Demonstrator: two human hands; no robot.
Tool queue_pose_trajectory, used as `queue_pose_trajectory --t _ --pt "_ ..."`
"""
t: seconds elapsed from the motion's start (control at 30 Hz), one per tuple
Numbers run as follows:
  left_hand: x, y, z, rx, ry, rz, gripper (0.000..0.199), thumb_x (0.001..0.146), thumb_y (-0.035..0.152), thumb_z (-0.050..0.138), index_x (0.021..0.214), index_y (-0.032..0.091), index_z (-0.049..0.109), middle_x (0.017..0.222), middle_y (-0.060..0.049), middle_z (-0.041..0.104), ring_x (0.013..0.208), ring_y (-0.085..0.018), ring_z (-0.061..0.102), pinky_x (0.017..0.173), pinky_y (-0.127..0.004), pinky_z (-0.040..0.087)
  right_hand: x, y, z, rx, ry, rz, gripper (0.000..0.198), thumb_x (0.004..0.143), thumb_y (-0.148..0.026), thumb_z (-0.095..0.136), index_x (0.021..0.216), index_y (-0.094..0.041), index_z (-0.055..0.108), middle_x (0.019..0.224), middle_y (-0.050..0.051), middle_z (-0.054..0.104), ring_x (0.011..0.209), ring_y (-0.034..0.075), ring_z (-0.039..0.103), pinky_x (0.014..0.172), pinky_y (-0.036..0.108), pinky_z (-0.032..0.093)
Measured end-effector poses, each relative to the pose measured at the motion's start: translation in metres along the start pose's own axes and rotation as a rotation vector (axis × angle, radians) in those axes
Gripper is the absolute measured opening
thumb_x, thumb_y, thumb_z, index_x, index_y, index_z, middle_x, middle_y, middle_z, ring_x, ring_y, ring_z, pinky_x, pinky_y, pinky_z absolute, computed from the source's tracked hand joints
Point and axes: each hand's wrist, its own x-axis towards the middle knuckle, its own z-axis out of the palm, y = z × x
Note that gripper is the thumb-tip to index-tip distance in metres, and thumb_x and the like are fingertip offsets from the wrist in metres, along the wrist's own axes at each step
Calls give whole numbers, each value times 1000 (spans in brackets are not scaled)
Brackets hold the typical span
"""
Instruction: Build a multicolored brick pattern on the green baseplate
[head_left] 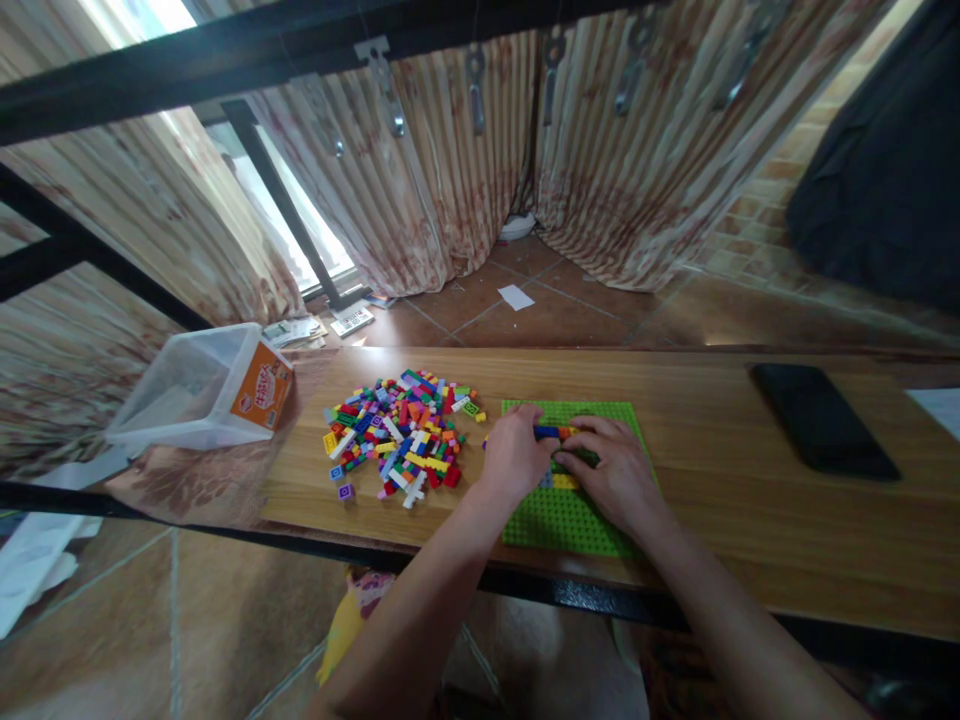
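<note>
The left hand and right hand bend over coloured bricks on the green baseplate; whether either grip is closed, I cannot tell. Seating bricks seems the step, calling next for level pressure. Loose pieces lie leftward on the counter.

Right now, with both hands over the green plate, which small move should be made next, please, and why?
I would probably press gently downward on the coloured bricks between the hands. The left hand and right hand are close together over the green baseplate, around these bricks, and they partly hide whether every brick sits flush.
</note>
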Motion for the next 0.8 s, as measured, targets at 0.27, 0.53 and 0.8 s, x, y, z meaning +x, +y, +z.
queue_pose_trajectory --t 0.27,0.53,0.8 --pt "3 0 1 -1 -36 -7 33 75 17 70 108 13 65 107 -11 70 100 -24 66 92 -38 52 1 1 1 9 -1 19 13 81 -35 67 76 -25 73 110 7 69 106 28 58 93 49 44" --pt "5 -5 -2 -63 -80 34 31 78 21 70 108 13 67 106 -11 72 93 -23 67 86 -36 55 0 5 -1 21 4 5 19 82 -42 65 80 -25 74 110 8 69 107 29 59 93 52 45" --pt "15 -25 -15 -261 -16 77 21 86 14 56 102 13 70 97 -6 74 86 -15 68 80 -26 54 4 11 -12 123 42 55 22 85 -44 63 87 -26 75 111 6 69 106 26 61 97 50 46"
